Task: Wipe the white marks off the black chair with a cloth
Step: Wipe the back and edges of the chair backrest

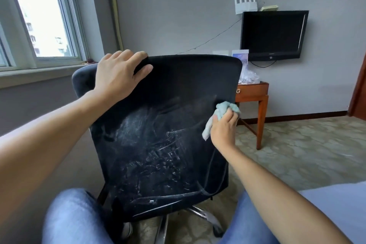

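Pale-blue cloth (221, 117) bunched in right hand (223, 128) at chair (168, 125) edge; left hand (118, 77) grips top.

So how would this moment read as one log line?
step: wiping | left hand: holds chair top | right hand: grips cloth at right edge | white marks: remain

Grey walls (178, 6); bright window (39, 16) left; wall-mounted television (273, 33); wooden table (255, 93).
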### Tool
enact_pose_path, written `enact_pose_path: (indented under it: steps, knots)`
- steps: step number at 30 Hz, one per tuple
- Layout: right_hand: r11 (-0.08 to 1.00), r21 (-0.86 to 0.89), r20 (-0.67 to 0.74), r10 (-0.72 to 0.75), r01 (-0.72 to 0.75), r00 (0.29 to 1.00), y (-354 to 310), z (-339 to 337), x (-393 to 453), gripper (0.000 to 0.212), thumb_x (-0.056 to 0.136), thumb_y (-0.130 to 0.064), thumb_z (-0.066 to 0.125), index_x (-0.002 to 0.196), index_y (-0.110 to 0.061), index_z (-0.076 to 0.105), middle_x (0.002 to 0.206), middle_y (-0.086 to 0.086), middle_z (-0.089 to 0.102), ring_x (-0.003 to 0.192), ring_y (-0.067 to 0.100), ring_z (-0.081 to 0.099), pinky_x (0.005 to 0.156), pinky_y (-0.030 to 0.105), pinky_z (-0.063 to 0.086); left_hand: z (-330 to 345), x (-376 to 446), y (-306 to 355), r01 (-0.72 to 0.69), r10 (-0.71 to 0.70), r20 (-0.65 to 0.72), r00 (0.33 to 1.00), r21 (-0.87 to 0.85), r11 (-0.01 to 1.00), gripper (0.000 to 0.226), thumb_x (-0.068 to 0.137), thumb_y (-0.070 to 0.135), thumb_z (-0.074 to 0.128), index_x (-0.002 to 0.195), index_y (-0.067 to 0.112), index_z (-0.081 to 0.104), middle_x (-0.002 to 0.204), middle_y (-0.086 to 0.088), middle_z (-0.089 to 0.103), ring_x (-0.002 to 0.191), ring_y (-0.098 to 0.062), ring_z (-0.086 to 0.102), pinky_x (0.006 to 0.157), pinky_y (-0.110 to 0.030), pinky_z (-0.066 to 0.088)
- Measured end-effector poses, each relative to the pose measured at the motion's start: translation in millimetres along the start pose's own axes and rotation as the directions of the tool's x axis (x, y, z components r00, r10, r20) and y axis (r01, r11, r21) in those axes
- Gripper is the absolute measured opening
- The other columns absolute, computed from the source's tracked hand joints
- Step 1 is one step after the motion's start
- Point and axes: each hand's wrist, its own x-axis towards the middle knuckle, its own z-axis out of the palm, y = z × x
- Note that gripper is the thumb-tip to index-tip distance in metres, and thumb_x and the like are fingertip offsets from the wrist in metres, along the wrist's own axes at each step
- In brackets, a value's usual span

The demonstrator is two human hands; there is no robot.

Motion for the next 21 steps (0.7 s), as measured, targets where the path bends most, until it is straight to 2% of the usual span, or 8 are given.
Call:
enact_pose_path:
  steps: [2, 5, 7, 10, 12, 15, 18, 21]
  knots:
    - [0.992, 0.016, 0.133, 0.12, -0.123, 0.984, 15, -1, -17, 0.053, 0.103, -0.028, 0.056, 0.137, 0.007, 0.036, 0.14, 0.031, 0.039, 0.118, 0.048, 0.056, 0.089, 0.054, 0.055, 0, 1, 0, 0.015, -0.015, 0.017, 1.0, 0.001, 1.0, 0.05, 0.108, 0.061, 0.038, 0.134, 0.022, 0.057, 0.106, -0.012, 0.068, 0.098, -0.04, 0.064, 0.082, -0.048, 0.047]
    - [0.976, 0.043, 0.238, 0.198, -0.213, 0.951, 17, -22, 4, 0.049, 0.104, -0.031, 0.054, 0.139, 0.0, 0.039, 0.148, 0.019, 0.038, 0.126, 0.037, 0.053, 0.096, 0.048, 0.05, -3, 3, 4, 0.047, -0.048, 0.066, 0.997, 0.015, 0.999, 0.049, 0.108, 0.059, 0.04, 0.134, 0.022, 0.056, 0.11, -0.012, 0.068, 0.102, -0.04, 0.064, 0.085, -0.049, 0.047]
    - [0.982, 0.147, 0.159, 0.097, -0.121, 0.982, 4, -41, 26, 0.05, 0.101, -0.027, 0.06, 0.142, -0.005, 0.042, 0.15, 0.013, 0.041, 0.131, 0.032, 0.05, 0.101, 0.042, 0.045, -6, 7, 14, 0.068, -0.074, 0.08, 0.994, 0.074, 0.995, 0.043, 0.107, 0.052, 0.044, 0.123, 0.015, 0.059, 0.106, -0.015, 0.068, 0.099, -0.041, 0.063, 0.087, -0.05, 0.045]
    - [0.953, 0.296, -0.079, -0.04, 0.062, 0.996, -32, -70, 65, 0.054, 0.101, -0.031, 0.061, 0.149, -0.015, 0.04, 0.152, 0.009, 0.044, 0.134, 0.025, 0.047, 0.107, 0.035, 0.04, -12, 18, 43, 0.042, -0.065, 0.105, 0.992, 0.207, 0.978, 0.024, 0.095, 0.026, 0.052, 0.095, 0.002, 0.056, 0.094, -0.021, 0.064, 0.09, -0.041, 0.059, 0.087, -0.052, 0.041]
    - [0.944, 0.313, -0.17, -0.052, 0.103, 0.984, -51, -75, 94, 0.055, 0.103, -0.034, 0.058, 0.15, -0.015, 0.039, 0.15, 0.009, 0.044, 0.134, 0.023, 0.047, 0.108, 0.034, 0.041, -11, 26, 66, -0.021, -0.008, 0.152, 0.988, 0.188, 0.982, 0.018, 0.088, 0.013, 0.053, 0.102, 0.002, 0.053, 0.101, -0.022, 0.063, 0.093, -0.042, 0.059, 0.089, -0.051, 0.04]
    - [0.941, 0.323, -0.236, -0.028, 0.105, 0.971, -53, -61, 107, 0.057, 0.103, -0.041, 0.052, 0.149, -0.01, 0.038, 0.15, 0.013, 0.041, 0.134, 0.029, 0.048, 0.107, 0.044, 0.046, 8, 48, 108, -0.178, 0.153, 0.218, 0.964, 0.096, 0.979, 0.036, 0.082, 0.017, 0.051, 0.116, 0.005, 0.049, 0.108, -0.015, 0.062, 0.095, -0.039, 0.059, 0.092, -0.049, 0.041]
    - [0.932, 0.323, -0.054, 0.189, -0.162, 0.98, -12, -24, 75, 0.055, 0.105, -0.038, 0.051, 0.147, -0.006, 0.037, 0.152, 0.017, 0.038, 0.134, 0.034, 0.049, 0.108, 0.05, 0.044, 25, 78, 145, -0.107, 0.088, 0.293, 0.952, 0.05, 0.993, 0.05, 0.094, 0.047, 0.056, 0.123, 0.006, 0.051, 0.116, -0.012, 0.061, 0.105, -0.036, 0.059, 0.088, -0.046, 0.04]
    - [0.855, 0.198, 0.277, 0.42, -0.479, 0.864, 40, 3, 12, 0.05, 0.105, -0.034, 0.051, 0.146, -0.007, 0.039, 0.15, 0.016, 0.044, 0.132, 0.034, 0.052, 0.106, 0.045, 0.045, 38, 90, 161, -0.135, 0.084, 0.312, 0.946, 0.148, 0.98, 0.059, 0.097, 0.059, 0.058, 0.125, 0.008, 0.052, 0.122, -0.011, 0.058, 0.113, -0.033, 0.057, 0.084, -0.042, 0.038]
